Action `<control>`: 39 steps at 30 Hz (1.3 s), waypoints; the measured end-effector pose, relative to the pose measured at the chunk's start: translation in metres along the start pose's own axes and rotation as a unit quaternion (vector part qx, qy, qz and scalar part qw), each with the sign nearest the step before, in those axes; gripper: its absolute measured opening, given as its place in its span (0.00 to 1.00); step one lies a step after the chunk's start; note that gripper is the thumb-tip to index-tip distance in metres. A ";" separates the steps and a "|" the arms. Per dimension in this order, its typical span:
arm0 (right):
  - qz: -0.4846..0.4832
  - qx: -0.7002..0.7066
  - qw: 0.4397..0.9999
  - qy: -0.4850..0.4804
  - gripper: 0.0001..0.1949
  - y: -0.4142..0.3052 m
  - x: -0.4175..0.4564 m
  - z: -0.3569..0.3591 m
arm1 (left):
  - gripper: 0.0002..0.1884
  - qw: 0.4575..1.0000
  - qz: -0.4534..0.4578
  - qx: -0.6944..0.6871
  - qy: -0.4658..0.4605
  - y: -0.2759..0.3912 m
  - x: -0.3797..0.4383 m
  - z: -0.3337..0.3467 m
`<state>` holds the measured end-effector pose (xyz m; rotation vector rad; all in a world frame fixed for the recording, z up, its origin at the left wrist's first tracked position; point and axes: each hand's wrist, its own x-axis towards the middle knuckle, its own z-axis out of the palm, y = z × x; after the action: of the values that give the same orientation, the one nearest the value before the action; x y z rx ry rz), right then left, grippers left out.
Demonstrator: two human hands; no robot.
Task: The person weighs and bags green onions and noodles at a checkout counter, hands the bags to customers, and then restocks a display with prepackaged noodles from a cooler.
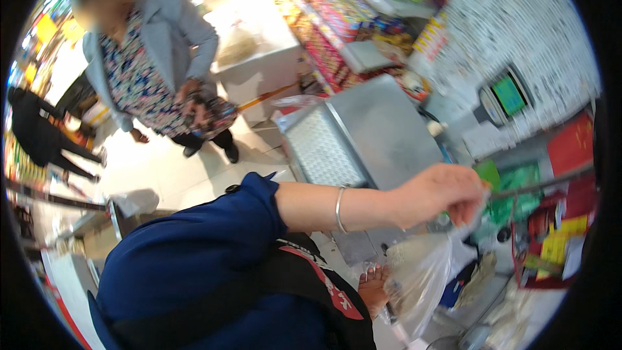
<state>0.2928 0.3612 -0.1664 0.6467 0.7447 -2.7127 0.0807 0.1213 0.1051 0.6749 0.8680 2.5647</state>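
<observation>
My left hand [449, 194], with a silver bangle at the wrist, grips the gathered top of a translucent plastic bag [420, 277]. The bag hangs below it and has pale contents that I cannot identify. My right hand [373, 289] is beside the bag's lower left side, palm up with fingers apart; whether it touches the bag is unclear. Beyond my left forearm stands a metal-topped counter unit [388, 126] with a textured light panel [323, 148]. A handheld device with a green screen [508, 95] is at the upper right.
A person in a grey jacket [180, 34] stands across the unit; another in black [39, 126] is farther left. Shelves of packaged goods [340, 14] run behind. At right are a paper-covered surface [525, 24], green plastic bags [522, 180] and a red container [520, 262] holding small items.
</observation>
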 end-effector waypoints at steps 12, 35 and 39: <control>0.271 -0.213 0.923 -0.173 0.27 0.154 0.152 0.236 | 0.13 0.980 0.091 0.168 0.054 0.172 -0.177 -0.038; 0.545 -0.464 0.652 -0.251 0.16 0.412 0.221 0.357 | 0.15 0.431 0.518 0.232 0.701 0.334 -0.502 -0.111; 0.543 -0.480 0.643 -0.248 0.13 0.412 0.242 0.376 | 0.22 0.299 0.522 0.175 0.779 0.316 -0.558 -0.128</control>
<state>0.0955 -0.2139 -0.1662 -0.0230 1.0007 -1.0079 0.4189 -0.4342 0.0364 -2.9181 1.7234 3.2477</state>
